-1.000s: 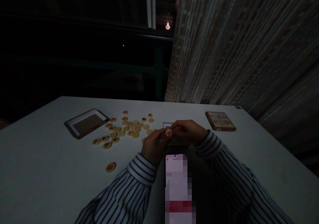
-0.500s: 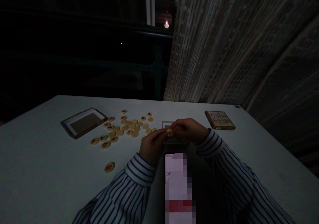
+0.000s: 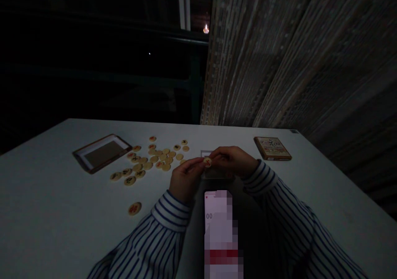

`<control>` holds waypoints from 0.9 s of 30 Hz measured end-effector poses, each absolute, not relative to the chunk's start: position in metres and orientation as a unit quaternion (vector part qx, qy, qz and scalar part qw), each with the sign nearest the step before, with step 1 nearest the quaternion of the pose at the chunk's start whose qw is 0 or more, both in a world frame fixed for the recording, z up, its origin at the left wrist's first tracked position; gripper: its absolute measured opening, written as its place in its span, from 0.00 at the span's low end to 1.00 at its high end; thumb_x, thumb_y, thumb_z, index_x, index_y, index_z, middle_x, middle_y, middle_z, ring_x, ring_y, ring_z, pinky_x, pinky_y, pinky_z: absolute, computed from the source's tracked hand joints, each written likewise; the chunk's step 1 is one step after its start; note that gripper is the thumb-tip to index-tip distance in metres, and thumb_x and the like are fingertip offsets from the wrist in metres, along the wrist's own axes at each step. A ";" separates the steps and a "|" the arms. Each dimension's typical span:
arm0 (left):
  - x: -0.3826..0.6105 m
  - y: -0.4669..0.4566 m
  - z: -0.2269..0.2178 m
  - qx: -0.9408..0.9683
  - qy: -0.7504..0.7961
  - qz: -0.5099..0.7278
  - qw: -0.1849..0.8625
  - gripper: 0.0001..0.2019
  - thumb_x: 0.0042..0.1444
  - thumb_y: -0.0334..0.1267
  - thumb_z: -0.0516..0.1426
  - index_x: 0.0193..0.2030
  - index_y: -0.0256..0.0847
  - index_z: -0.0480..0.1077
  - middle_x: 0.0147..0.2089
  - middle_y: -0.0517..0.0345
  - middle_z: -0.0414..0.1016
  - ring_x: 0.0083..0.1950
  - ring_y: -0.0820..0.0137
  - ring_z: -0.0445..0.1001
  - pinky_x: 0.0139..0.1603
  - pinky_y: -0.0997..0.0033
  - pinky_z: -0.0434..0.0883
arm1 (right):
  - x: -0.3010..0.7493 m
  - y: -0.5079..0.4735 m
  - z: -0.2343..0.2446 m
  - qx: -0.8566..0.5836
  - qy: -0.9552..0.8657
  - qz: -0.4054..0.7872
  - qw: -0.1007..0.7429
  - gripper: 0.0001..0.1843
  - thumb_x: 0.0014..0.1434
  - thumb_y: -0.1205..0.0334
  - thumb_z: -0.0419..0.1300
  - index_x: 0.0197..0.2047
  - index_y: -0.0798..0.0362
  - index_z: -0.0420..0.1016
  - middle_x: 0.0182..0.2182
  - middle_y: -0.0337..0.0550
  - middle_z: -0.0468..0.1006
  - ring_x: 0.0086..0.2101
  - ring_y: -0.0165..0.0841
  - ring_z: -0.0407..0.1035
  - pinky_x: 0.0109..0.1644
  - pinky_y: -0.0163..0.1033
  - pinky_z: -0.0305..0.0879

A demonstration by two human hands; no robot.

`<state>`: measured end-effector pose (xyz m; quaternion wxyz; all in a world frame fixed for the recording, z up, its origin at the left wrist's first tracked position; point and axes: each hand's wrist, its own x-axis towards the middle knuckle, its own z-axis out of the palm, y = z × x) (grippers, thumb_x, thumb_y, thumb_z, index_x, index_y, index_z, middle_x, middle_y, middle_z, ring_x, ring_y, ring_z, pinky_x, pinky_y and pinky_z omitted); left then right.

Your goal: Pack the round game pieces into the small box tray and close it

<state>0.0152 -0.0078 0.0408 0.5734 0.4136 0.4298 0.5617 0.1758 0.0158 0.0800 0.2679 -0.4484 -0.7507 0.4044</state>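
Between my two hands is a round xiangqi piece [image 3: 207, 162] with a red character facing me. The fingertips of my left hand [image 3: 185, 180] pinch it from the left, and those of my right hand [image 3: 236, 162] close on it from the right. Below and behind the hands lies a shallow open tray [image 3: 206, 153], mostly covered by them. Left of my hands many pale wooden pieces [image 3: 154, 159] are scattered, some face up with red or black characters, others blank side up. A single red-marked piece [image 3: 135, 208] lies apart, nearer to me.
A box tray or lid [image 3: 127, 146] rests at the left of the white table [image 3: 77, 229]. To the right lies a closed printed box [image 3: 274, 148]. A lit phone [image 3: 214, 202] lies in front of me. Beaded curtains [image 3: 263, 56] hang behind the table.
The piece between my fingers has turned, so its red-marked face shows more fully. Both hands stay close together over the tray; the whole view has shifted slightly.
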 end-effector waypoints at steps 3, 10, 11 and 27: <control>0.017 -0.009 0.043 0.397 0.421 0.561 0.592 0.15 0.35 0.38 0.64 0.32 0.34 0.73 0.32 0.53 0.78 0.35 0.67 0.76 0.41 0.68 0.71 | 0.176 0.017 0.077 -0.442 -0.753 0.402 0.277 0.11 0.50 0.60 0.57 0.37 0.56 0.71 0.31 0.42 0.77 0.32 0.30 0.71 0.37 0.36 0.67; 0.016 -0.011 0.045 0.421 0.448 0.553 0.562 0.11 0.36 0.38 0.63 0.28 0.35 0.74 0.28 0.55 0.78 0.31 0.70 0.74 0.34 0.72 0.71 | 0.177 0.016 0.080 -0.444 -0.772 0.374 0.260 0.12 0.51 0.60 0.57 0.37 0.57 0.73 0.30 0.42 0.77 0.31 0.31 0.71 0.35 0.35 0.66; 0.016 -0.011 0.045 0.422 0.453 0.553 0.557 0.10 0.36 0.38 0.63 0.28 0.35 0.74 0.27 0.56 0.77 0.30 0.71 0.74 0.33 0.74 0.71 | 0.177 0.015 0.081 -0.445 -0.774 0.372 0.256 0.12 0.51 0.60 0.57 0.37 0.57 0.73 0.30 0.42 0.77 0.31 0.30 0.71 0.36 0.35 0.66; 0.015 -0.010 0.040 0.377 0.432 0.557 0.602 0.17 0.34 0.39 0.65 0.34 0.34 0.73 0.31 0.52 0.78 0.34 0.67 0.75 0.39 0.68 0.71 | 0.176 0.017 0.078 -0.432 -0.758 0.397 0.284 0.12 0.50 0.60 0.57 0.37 0.55 0.72 0.31 0.42 0.77 0.33 0.31 0.71 0.39 0.37 0.67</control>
